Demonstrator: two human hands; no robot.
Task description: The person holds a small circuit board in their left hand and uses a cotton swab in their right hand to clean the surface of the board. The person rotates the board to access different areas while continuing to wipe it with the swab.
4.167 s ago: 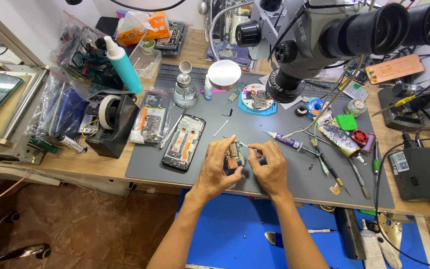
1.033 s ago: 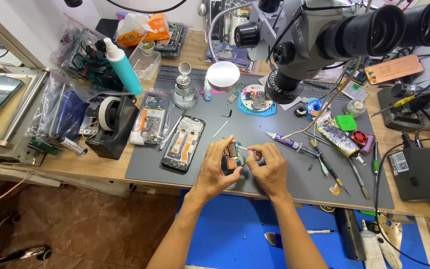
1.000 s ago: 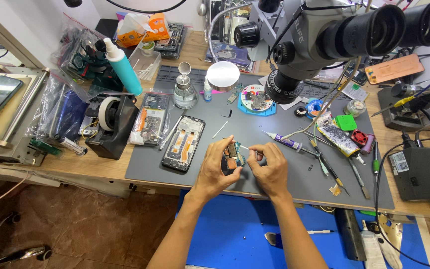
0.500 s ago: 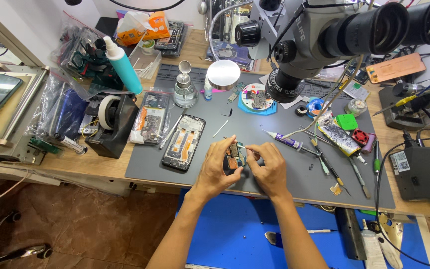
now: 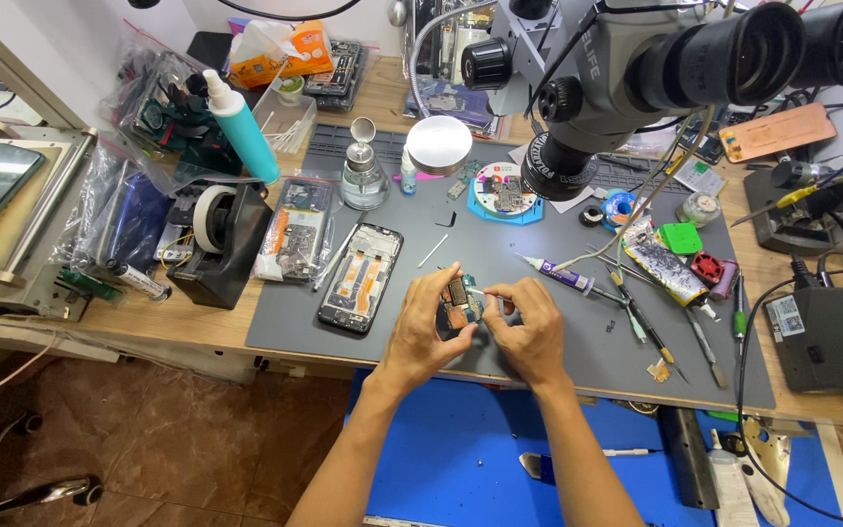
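Note:
My left hand (image 5: 423, 330) grips a small phone circuit board (image 5: 460, 302) and holds it just above the grey work mat (image 5: 529, 322). My right hand (image 5: 529, 327) is closed beside it, its fingertips pinched on a thin tool or small part at the board's right edge; which one I cannot tell. An opened phone frame (image 5: 360, 278) with orange flex cables lies on the mat to the left of my hands. A second opened phone (image 5: 290, 242) lies further left.
A grey microscope (image 5: 636, 78) hangs over the mat's far side. Tape dispenser (image 5: 215, 239), teal bottle (image 5: 241, 127), glass solvent dispenser (image 5: 363, 176) and round white lid (image 5: 439, 144) stand at left and centre. Tweezers, syringe tube (image 5: 563, 276) and screwdrivers lie right. A soldering station (image 5: 836, 337) sits far right.
Both hands stay at the same spot on the mat with the board between them. Only slight finger shifts show; nothing was picked up or put down.

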